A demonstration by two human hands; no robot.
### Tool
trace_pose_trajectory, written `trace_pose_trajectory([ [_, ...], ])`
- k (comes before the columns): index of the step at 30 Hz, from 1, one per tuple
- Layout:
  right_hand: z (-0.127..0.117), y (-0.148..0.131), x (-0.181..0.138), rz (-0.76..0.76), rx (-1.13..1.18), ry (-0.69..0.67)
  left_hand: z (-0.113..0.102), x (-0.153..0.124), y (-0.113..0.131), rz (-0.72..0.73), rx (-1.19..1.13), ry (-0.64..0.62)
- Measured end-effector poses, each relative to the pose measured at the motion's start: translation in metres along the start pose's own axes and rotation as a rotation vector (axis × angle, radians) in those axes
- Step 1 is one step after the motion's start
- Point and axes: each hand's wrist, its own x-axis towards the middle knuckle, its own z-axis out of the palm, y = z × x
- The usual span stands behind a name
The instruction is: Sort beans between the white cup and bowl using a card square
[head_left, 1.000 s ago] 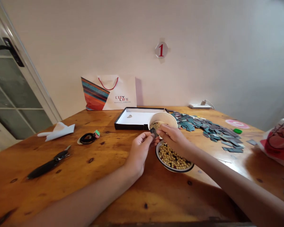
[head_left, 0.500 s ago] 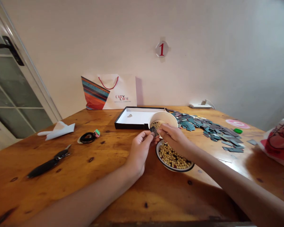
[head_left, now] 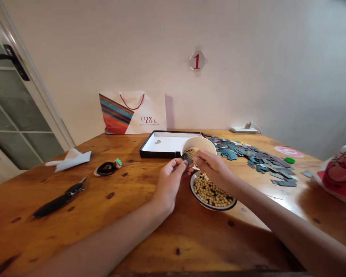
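Note:
My left hand (head_left: 166, 188) pinches a small dark flat square piece (head_left: 186, 158) between thumb and fingers, above the table's middle. Close beside it, the fingers of my right hand (head_left: 216, 169) are closed at the piece's right edge; what they hold is hidden. Below my right hand stands a dark-rimmed bowl (head_left: 213, 192) of pale, bean-like round grains with some dark ones mixed in. Just behind my hands, a white tub (head_left: 210, 144) holds more pale grains and is partly covered by my right hand.
A shallow black-edged box (head_left: 167, 142) lies behind. Many dark flat pieces (head_left: 248, 152) spread to the right, near a green cap (head_left: 290, 160). Left are a black-handled knife (head_left: 54, 204), a black coil (head_left: 106, 168) and white paper (head_left: 73, 159). A paper bag (head_left: 147, 109) stands behind.
The dark piece has turned slightly in my left hand and shifted a little left. My right fingers have drawn slightly away from it. The rest looks the same.

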Motion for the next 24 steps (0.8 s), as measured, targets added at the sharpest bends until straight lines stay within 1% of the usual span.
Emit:
trace_pose_trajectory([
  [5,-0.0008,-0.0017,-0.0006,-0.018,-0.024,0.003,-0.0014,0.0014,-0.0040,0.023,0.038,-0.015],
  [9,-0.0006,-0.0006,-0.0025,-0.076,-0.182,-0.006,-0.0028,0.0033,-0.0072,0.054,0.077,-0.031],
  [11,-0.0010,0.0005,-0.0032,-0.074,-0.252,-0.006,-0.0030,0.0036,-0.0073,0.053,0.085,-0.032],
  [16,-0.0022,-0.0004,-0.0037,-0.057,-0.267,0.027,-0.0030,0.0036,-0.0051,0.059,0.088,-0.006],
  [21,-0.0014,-0.0007,-0.0042,-0.076,-0.329,-0.027,-0.0033,0.0036,-0.0055,0.054,0.105,-0.005],
  [24,-0.0016,0.0010,-0.0044,-0.048,-0.334,-0.006,-0.0035,0.0033,-0.0053,0.066,0.117,-0.002],
])
